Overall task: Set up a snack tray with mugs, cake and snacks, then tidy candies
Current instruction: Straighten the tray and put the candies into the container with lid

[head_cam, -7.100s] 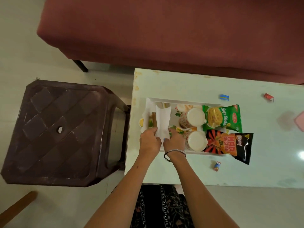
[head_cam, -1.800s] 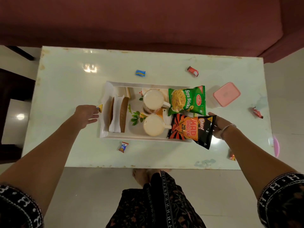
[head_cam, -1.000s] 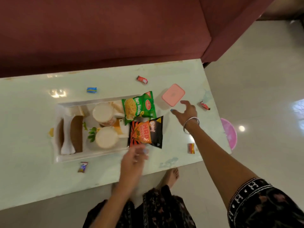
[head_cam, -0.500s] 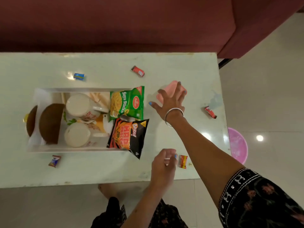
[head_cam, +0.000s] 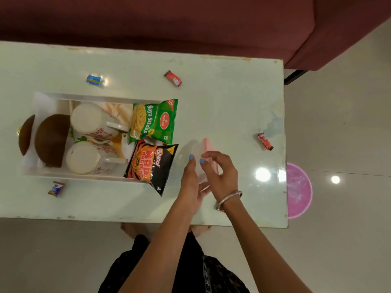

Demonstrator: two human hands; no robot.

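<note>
Mugs [head_cam: 84, 142], cake [head_cam: 50, 142] (in tray [head_cam: 93, 96])

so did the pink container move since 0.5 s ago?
Yes. The pink container has come toward the near table edge; it sat level with the green Soya Sticks packet, now it is beside the black Bingo packet, between both hands.

A home living room: a maroon sofa [head_cam: 190, 22] stands behind a low pale counter [head_cam: 222, 98] on a glossy tiled floor [head_cam: 338, 123], with a snack tray [head_cam: 95, 96] and wrapped candies [head_cam: 173, 78].

Silver bangle [head_cam: 229, 199], blue nails, dark patterned garment [head_cam: 190, 271]
</note>
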